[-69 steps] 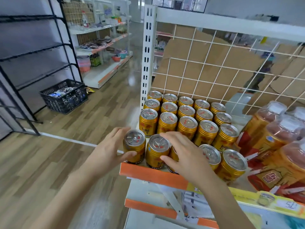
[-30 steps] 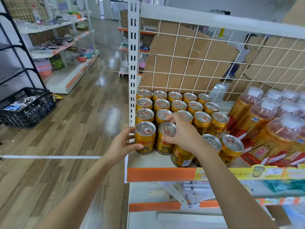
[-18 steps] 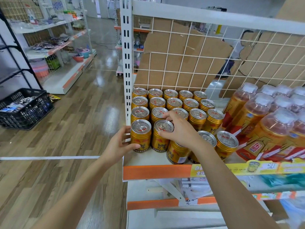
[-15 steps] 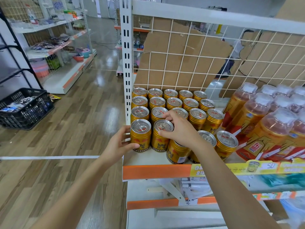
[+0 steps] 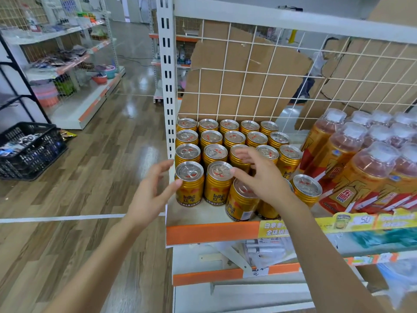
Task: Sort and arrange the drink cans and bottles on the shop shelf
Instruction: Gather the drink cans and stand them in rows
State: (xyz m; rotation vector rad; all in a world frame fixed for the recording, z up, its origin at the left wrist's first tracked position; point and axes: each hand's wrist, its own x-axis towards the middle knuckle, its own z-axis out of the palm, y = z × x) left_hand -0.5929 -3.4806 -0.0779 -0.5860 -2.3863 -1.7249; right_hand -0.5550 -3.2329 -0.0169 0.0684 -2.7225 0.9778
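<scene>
Head view: left hand and right hand hover, grip wide, fingers spread over gold cans.

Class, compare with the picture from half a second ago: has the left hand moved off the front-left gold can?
Yes. The left hand has opened and drawn back leftward from the front-left gold can, away from the white shelf upright; only the thumb tip is near it.

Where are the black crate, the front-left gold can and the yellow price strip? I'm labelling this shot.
black crate [image 5: 33, 163], head view, front wall.
front-left gold can [image 5: 190, 193], head view, label.
yellow price strip [image 5: 361, 222], head view, middle.
</scene>
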